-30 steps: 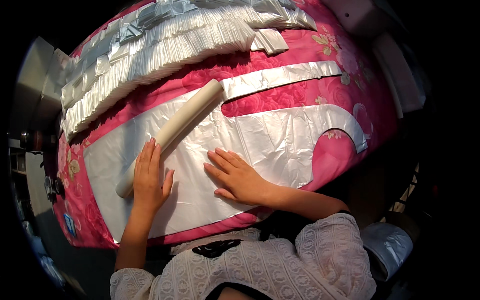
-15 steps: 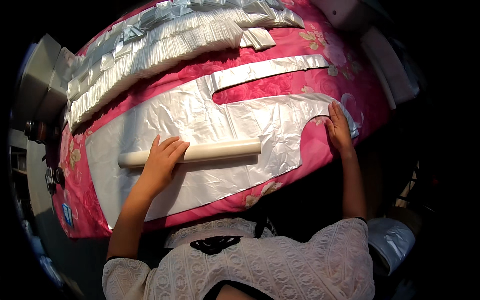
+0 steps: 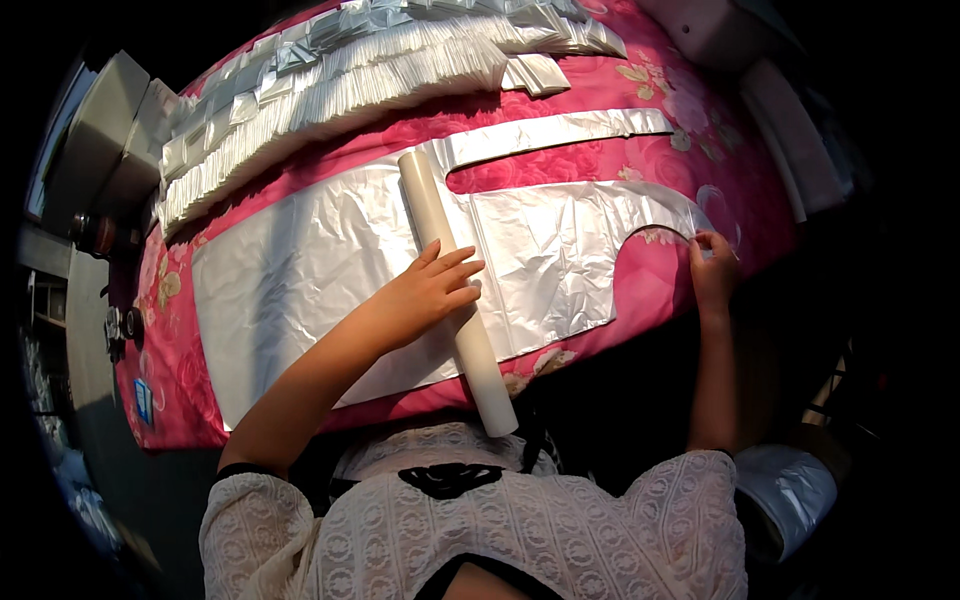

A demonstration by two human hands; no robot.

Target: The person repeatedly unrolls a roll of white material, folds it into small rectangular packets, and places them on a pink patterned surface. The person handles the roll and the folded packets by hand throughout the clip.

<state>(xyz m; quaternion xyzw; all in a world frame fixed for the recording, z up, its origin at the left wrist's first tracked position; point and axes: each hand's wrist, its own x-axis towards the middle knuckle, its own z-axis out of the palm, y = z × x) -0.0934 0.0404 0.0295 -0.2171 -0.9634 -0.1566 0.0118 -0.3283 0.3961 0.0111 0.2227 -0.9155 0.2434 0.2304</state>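
Silvery plastic bag (image 3: 560,260): left hand (image 3: 425,295) on cream roller (image 3: 455,290); right hand (image 3: 712,270) apparently pinching handle.

I see a thin, crinkled plastic sheet (image 3: 560,250), translucent white with a silvery sheen where light hits. On it lies a smooth, matt cream tube (image 3: 450,270), cardboard by the look. The table cover (image 3: 690,120) beneath is glossy pink floral cloth, satin-like. Stacked folded bags (image 3: 340,80) show the same shiny film. My sleeve (image 3: 690,500) is openwork white lace, matt, textured.
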